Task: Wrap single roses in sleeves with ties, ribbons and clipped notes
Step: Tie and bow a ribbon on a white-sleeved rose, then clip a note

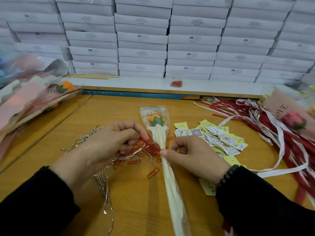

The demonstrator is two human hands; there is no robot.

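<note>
While the sleeved rose (156,120) lies on the table (129,198), we note both hands, left hand (109,142) and right hand (192,155), pinching a red ribbon (150,144) around its sleeve.

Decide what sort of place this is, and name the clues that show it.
Probably a small packing workshop or stockroom: identical white boxes stacked along the wall, a pile of wrapped roses on the left, and loose ribbons and printed notes heaped on the wooden table.
</note>
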